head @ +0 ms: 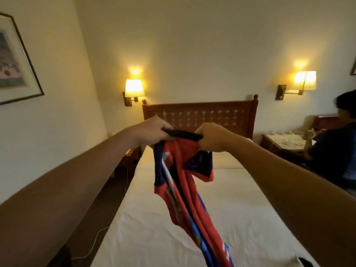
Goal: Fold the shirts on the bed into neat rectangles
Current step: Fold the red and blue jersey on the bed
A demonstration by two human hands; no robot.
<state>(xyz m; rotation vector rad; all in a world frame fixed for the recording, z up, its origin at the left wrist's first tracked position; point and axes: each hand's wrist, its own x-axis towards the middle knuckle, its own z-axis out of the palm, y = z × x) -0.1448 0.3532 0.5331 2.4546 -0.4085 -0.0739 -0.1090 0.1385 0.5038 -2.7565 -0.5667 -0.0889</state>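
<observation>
Mid-frame: left hand (154, 130) and right hand (211, 137), fingers curled tight, gripping dark collar of red-and-blue shirt (185, 191). Hanging bunched from centre toward bottom, above white bed (240, 218).

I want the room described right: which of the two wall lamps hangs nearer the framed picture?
The left wall lamp, beside the headboard's left post. The right wall lamp hangs beyond the headboard, farther from the framed picture.

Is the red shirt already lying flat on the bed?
No, the red shirt hangs bunched in the air above the bed, gripped at its dark collar by the left hand and right hand.
</observation>
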